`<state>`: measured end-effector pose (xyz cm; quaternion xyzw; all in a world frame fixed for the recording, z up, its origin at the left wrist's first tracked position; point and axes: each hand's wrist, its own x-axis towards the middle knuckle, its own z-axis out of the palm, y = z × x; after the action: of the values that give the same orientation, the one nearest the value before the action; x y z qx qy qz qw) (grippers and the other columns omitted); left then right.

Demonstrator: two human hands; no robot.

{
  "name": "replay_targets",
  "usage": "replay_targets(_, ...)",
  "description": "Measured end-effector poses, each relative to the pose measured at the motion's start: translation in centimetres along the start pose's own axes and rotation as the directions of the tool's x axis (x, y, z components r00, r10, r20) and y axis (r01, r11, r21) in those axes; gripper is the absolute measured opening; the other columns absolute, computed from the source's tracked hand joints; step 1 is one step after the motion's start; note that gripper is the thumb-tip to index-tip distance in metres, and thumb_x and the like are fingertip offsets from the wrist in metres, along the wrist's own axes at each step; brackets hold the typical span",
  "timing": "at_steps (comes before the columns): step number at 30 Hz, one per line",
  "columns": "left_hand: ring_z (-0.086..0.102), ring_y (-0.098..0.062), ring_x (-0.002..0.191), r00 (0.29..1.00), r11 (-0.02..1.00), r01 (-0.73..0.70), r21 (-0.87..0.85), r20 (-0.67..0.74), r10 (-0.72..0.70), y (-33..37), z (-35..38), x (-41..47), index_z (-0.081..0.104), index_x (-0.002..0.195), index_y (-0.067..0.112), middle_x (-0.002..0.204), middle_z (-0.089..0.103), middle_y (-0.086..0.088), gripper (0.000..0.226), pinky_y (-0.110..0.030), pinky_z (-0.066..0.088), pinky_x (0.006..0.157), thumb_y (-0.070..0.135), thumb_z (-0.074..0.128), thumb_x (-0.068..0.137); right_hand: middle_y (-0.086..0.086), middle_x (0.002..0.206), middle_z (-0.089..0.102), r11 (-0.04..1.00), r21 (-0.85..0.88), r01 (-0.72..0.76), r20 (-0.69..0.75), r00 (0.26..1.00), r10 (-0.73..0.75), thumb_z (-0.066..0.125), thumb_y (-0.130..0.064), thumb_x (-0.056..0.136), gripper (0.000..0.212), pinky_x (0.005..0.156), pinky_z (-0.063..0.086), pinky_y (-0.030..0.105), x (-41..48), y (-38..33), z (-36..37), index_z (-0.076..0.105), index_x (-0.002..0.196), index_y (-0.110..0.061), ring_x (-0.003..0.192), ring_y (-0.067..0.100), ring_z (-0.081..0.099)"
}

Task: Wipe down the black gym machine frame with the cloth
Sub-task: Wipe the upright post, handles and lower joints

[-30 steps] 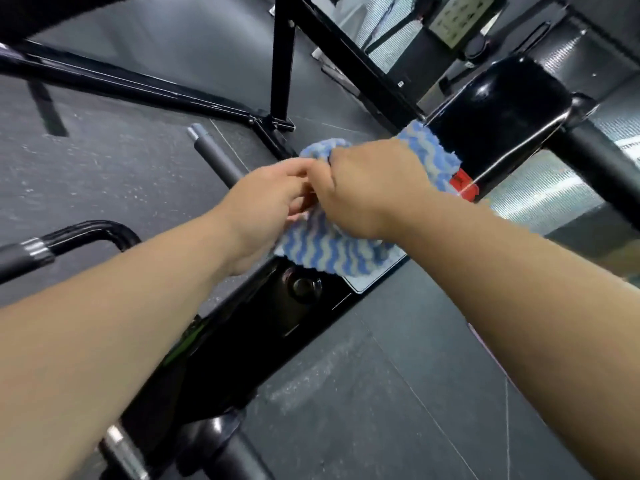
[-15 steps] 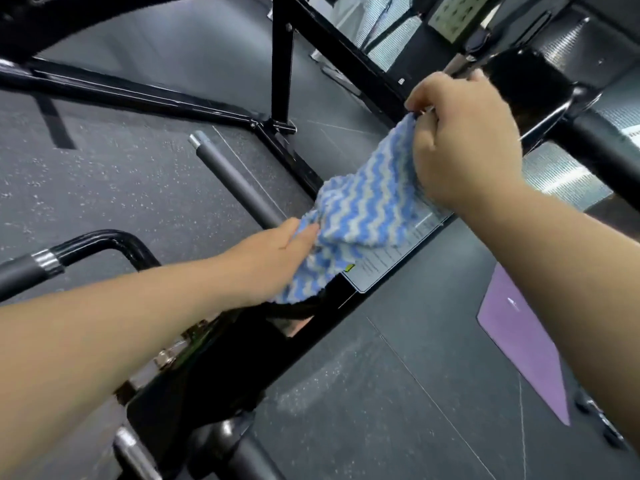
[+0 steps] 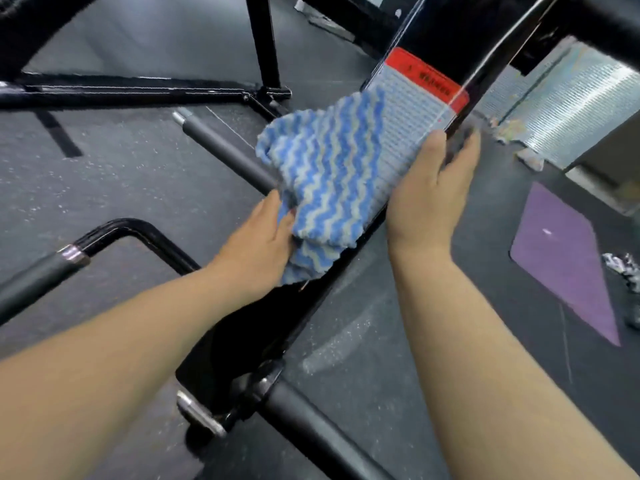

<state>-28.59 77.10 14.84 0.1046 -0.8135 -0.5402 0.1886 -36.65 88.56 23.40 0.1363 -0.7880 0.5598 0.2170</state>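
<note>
A blue and white zigzag-striped cloth (image 3: 329, 174) is draped over the slanted black frame beam (image 3: 242, 341) of the gym machine. It partly covers a grey label with a red header (image 3: 412, 109). My left hand (image 3: 259, 244) grips the cloth's lower left edge against the beam. My right hand (image 3: 429, 195) wraps around the beam beside the cloth, thumb on the label and fingers on the beam's far side. The cloth's right edge meets its palm.
A padded grey bar (image 3: 221, 147) sticks out left of the beam, with a bent black handle (image 3: 138, 230) below it. A thick padded roller (image 3: 329, 434) crosses the bottom. Black base bars (image 3: 121, 88) lie on the dark rubber floor. A purple mat (image 3: 564, 254) lies at the right.
My right hand has let go of the cloth's upper corner and dropped down onto the beam. The cloth now lies spread higher along the label, and the view has shifted closer.
</note>
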Motion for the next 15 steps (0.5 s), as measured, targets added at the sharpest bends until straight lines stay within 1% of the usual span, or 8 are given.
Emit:
replay_targets(1,0.034,-0.007,0.134,1.0,1.0,0.0,-0.03,0.003,0.0,0.0,-0.1,-0.3,0.026,0.147,0.022,0.139,0.035,0.013,0.046,0.005,0.022,0.091,0.02,0.036,0.103,-0.004,0.151,0.037,0.998,0.043,-0.042,0.026,0.999,0.041,0.031,-0.038,0.101,0.053,0.114,0.027,0.031,-0.7,0.1,0.5,0.025,0.151,-0.019,0.138,0.009,0.033)
replay_targets(3,0.042,0.007,0.11,1.0,0.995,0.012,-0.104,0.018,-0.01,2.3,-0.3,1.0,0.033,0.139,0.027,0.127,0.047,0.015,0.041,0.005,0.029,0.081,0.015,0.039,0.101,-0.007,0.143,0.048,0.977,0.169,-0.127,0.062,0.991,0.118,0.029,-0.04,0.103,0.049,0.109,0.035,0.034,-1.2,0.0,1.2,0.027,0.15,-0.024,0.129,0.009,0.045)
replay_targets(4,0.044,0.006,0.102,1.0,0.996,-0.015,-0.093,0.011,0.016,3.6,-0.5,2.4,0.036,0.134,0.026,0.121,0.052,0.012,0.035,0.0,0.035,0.084,0.016,0.041,0.1,-0.006,0.14,0.051,0.962,0.231,-0.147,0.071,0.988,0.134,0.031,-0.04,0.103,0.048,0.108,0.037,0.035,-1.1,0.2,1.4,0.028,0.149,-0.024,0.126,0.01,0.049)
replay_targets(6,0.046,-0.004,0.107,0.995,0.995,-0.093,-0.034,-0.037,0.092,5.9,-0.4,5.0,0.034,0.14,0.027,0.128,0.053,0.007,0.043,-0.017,0.038,0.09,0.029,0.044,0.099,-0.001,0.137,0.055,0.93,0.317,-0.187,0.094,0.982,0.165,0.038,-0.041,0.101,0.049,0.107,0.04,0.041,-0.9,0.7,1.6,0.034,0.146,-0.022,0.123,0.013,0.053)
replay_targets(8,0.05,-0.012,0.11,0.995,0.996,-0.081,-0.025,-0.058,0.079,5.4,0.0,6.2,0.034,0.14,0.029,0.123,0.053,0.011,0.043,-0.02,0.033,0.079,0.036,0.042,0.099,-0.003,0.137,0.055,0.882,0.387,-0.269,0.149,0.962,0.228,0.042,-0.046,0.097,0.054,0.107,0.041,0.04,-1.0,1.1,1.5,0.037,0.145,-0.02,0.122,0.011,0.054)
replay_targets(11,0.058,-0.023,0.102,0.999,0.998,-0.041,0.053,-0.027,0.042,1.9,0.0,3.6,0.036,0.141,0.026,0.11,0.06,0.001,0.042,-0.021,0.038,0.071,0.026,0.038,0.099,-0.01,0.14,0.05,0.861,0.368,-0.35,0.209,0.934,0.29,0.037,-0.052,0.097,0.058,0.11,0.037,0.035,-1.6,1.7,1.1,0.036,0.147,-0.022,0.127,0.005,0.048)
replay_targets(13,0.062,-0.01,0.077,1.0,0.998,0.022,0.055,0.009,-0.022,0.3,-0.1,0.8,0.031,0.14,0.035,0.1,0.061,0.002,0.048,-0.013,0.04,0.055,0.012,0.037,0.098,-0.013,0.138,0.051,0.858,0.367,-0.359,0.222,0.93,0.294,0.035,-0.049,0.1,0.055,0.108,0.038,0.031,-1.9,1.5,1.1,0.032,0.148,-0.024,0.125,0.004,0.048)
replay_targets(15,0.05,0.003,0.06,0.996,0.995,0.072,0.063,0.055,-0.076,-1.2,-0.1,-2.0,0.021,0.136,0.043,0.103,0.053,0.01,0.056,-0.007,0.041,0.05,0.005,0.034,0.097,-0.021,0.123,0.055,0.857,0.363,-0.365,0.218,0.928,0.303,0.033,-0.048,0.101,0.054,0.095,0.04,0.021,-1.8,1.3,1.2,0.028,0.15,-0.026,0.111,-0.003,0.052)
